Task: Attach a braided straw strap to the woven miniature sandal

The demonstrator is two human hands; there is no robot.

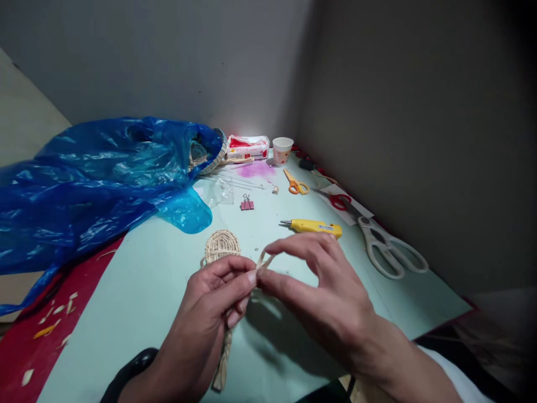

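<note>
My left hand [222, 296] pinches a pale straw braid [223, 361] between thumb and fingers. The braid's tail hangs below that hand over the table. Opposite it, my right hand [323, 291] has its thumb and index fingertip on a thin straw strand [265, 260], which forms a small loop beside the left thumb. Just behind my left hand lies a woven straw oval [222, 244] with coiled rows, its near end hidden by the fingers. Whether the braid joins the oval is hidden. A yellow-handled screwdriver-like tool [314, 226] lies beyond my right hand.
On the pale green tabletop [104, 324] are a pink binder clip [247, 204], orange scissors [296, 183], red-handled scissors [339, 201] and large white-handled scissors [388, 249]. A paper cup [283, 150] and tissue pack [247, 148] stand behind. A blue plastic bag [96, 173] covers the left.
</note>
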